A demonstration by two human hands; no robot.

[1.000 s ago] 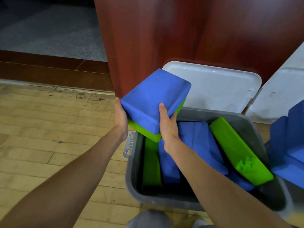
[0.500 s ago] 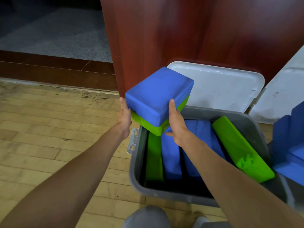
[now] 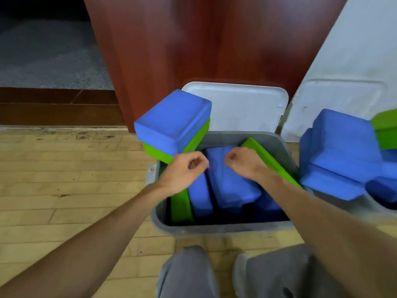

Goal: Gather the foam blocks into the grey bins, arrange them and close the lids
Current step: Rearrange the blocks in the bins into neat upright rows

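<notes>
Your knees [image 3: 187, 274], in grey trousers, sit at the near edge above the wooden floor [image 3: 64, 168]. Just past them stands the grey bin [image 3: 214, 228], open, and both your forearms reach over its near rim.

Your left hand [image 3: 184, 171] is over the bin's left half, its fingers curled into the palm with nothing in them. Your right hand [image 3: 242, 162] is beside it, a little apart, over the middle of the bin. It is also clenched and empty, though somewhat blurred.

Below your hands, inside the bin, a near green block [image 3: 181, 208] stands on edge against the left wall. Two inner blue blocks [image 3: 232, 183] lie tilted side by side next to it. A leaning green block [image 3: 268, 160] rests along the right wall, partly behind your right wrist.

Just beyond your left knuckles, a stacked pair sits tilted on the bin's far left corner. It is a top blue block [image 3: 174, 123] on a lower green block [image 3: 159, 152], and it overhangs the floor. The picture does not show whether your knuckles touch that green block.

Farther back, the white lid [image 3: 236, 106] stands open against the red-brown wood panel [image 3: 204, 39]. To the right of the bin is a heap of blue blocks [image 3: 339, 151]. An edge green block [image 3: 386, 130] lies at the far right, and a second white lid [image 3: 343, 100] stands behind the heap. A grey carpet [image 3: 43, 50] lies far left.
</notes>
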